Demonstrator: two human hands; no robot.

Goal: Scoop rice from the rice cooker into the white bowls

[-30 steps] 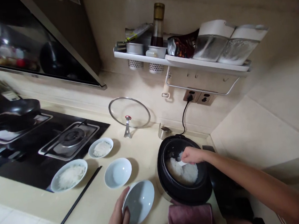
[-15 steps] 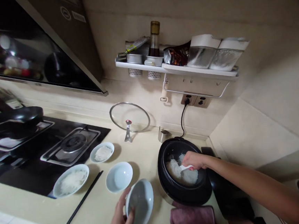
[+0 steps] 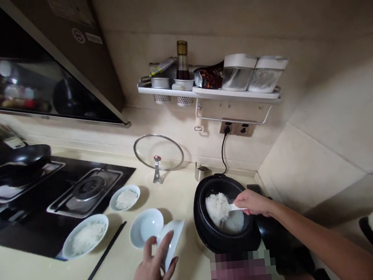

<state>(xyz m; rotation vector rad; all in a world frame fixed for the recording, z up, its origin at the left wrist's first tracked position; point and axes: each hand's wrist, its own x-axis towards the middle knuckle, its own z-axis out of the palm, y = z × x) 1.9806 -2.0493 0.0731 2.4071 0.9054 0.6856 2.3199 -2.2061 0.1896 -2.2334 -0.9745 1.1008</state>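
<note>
My right hand [image 3: 253, 202] grips the white handle of a rice paddle [image 3: 237, 207] above the rice cooker. On the paddle sits a large clump of white rice [image 3: 218, 208]. More rice lies in the black pot of the rice cooker [image 3: 202, 231]. My left hand [image 3: 154, 265] holds a pale bowl [image 3: 172, 241] tipped steeply on its side, with the fingers over its outer wall; its inside is mostly turned from view. Just behind it stands another pale bowl [image 3: 142, 227] with no rice in it. Two bowls of rice, a larger bowl [image 3: 66, 253] and a smaller bowl [image 3: 112, 202], stand further left.
Black chopsticks [image 3: 99, 264] lie on the counter near the larger rice bowl. A glass lid [image 3: 159, 153] leans against the wall. At left is a gas stove [image 3: 89, 190] with a wok [image 3: 31, 154]. A shelf [image 3: 234, 93] with jars hangs above; a cord [image 3: 224, 152] reaches the cooker.
The paddle has come up with a big clump of rice on it. My left hand has turned its bowl more edge-on, closer to the bowl behind. The camera view has shifted slightly.
</note>
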